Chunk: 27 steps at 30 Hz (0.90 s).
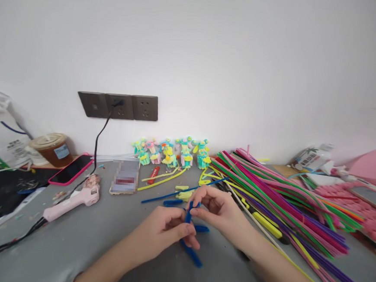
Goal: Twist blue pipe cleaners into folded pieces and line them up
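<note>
Between my two hands is a blue pipe cleaner (188,213), bent into a small shape. My left hand (171,228) is closed around its lower part, and the fingers of my right hand (210,208) pinch its upper end. Blue lengths (192,253) stick out below and to the right of my left fingers; whether they join the held piece is hidden. Just beyond my hands lie a bent blue piece (174,203), a long straight blue pipe cleaner (157,198) and a bundle of short pale yellow pieces (183,195).
Several colourful pipe-cleaner figures (187,152) stand along the wall. Many pipe cleaners (287,196) spread across the right, with a yellow cutter (267,224) beside them. Leftward are a pink glue gun (72,203) with its cord, two phones (71,169) and a lidded drink cup (55,150).
</note>
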Available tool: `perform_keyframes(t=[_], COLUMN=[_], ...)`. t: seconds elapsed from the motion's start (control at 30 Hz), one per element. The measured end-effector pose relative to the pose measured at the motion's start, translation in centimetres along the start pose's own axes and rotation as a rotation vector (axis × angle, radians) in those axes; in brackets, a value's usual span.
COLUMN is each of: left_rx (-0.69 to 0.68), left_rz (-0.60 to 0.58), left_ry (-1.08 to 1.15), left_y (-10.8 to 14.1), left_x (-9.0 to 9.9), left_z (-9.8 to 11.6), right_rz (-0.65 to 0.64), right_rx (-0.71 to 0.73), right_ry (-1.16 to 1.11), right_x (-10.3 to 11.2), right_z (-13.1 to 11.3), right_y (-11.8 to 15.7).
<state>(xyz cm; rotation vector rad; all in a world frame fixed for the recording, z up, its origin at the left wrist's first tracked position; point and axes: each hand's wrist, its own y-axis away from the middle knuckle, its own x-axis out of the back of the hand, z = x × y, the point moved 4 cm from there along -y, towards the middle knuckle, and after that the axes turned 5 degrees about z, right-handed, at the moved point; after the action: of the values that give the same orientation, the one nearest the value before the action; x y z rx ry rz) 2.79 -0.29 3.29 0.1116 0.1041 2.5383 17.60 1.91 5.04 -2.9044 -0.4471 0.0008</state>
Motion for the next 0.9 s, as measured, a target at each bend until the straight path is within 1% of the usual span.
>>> perform_keyframes(t=[0.07, 0.17, 0.23, 0.3, 0.43, 0.57, 0.73, 0.83, 0.9], left_rx=[-0.039, -0.104, -0.136, -0.151, -0.159, -0.164, -0.115, -0.113, -0.123], left_rz=[0.016, 0.044, 0.052, 0.054, 0.044, 0.064, 0.082, 0.074, 0.086], left_ry=[-0.122, -0.383, -0.522, -0.599, -0.666, -0.644, -0.402, -0.326, -0.306], left_y=[0.0, 0.1, 0.1, 0.2, 0.3, 0.3, -0.1, -0.2, -0.2], left_x=[0.0, 0.1, 0.2, 0.3, 0.4, 0.4, 0.0, -0.2, -0.2], left_z=[0.2, 0.8, 1.0, 1.1, 0.8, 0.7, 0.4, -0.1, -0.3], right_rz=[0.008, 0.023, 0.026, 0.026, 0.039, 0.022, 0.003, -0.023, -0.017], right_rx=[0.014, 0.037, 0.035, 0.023, -0.015, -0.068, -0.086, -0.092, -0.091], right_ry=[0.051, 0.154, 0.184, 0.171, 0.127, 0.07, 0.019, -0.044, -0.055], right_x=[-0.1, -0.1, -0.1, 0.0, 0.2, 0.2, -0.1, -0.2, -0.2], right_z=[0.1, 0.2, 0.3, 0.4, 0.4, 0.3, 0.8, 1.1, 1.1], right_y=[0.0, 0.0, 0.0, 0.0, -0.1, -0.3, -0.2, -0.1, -0.1])
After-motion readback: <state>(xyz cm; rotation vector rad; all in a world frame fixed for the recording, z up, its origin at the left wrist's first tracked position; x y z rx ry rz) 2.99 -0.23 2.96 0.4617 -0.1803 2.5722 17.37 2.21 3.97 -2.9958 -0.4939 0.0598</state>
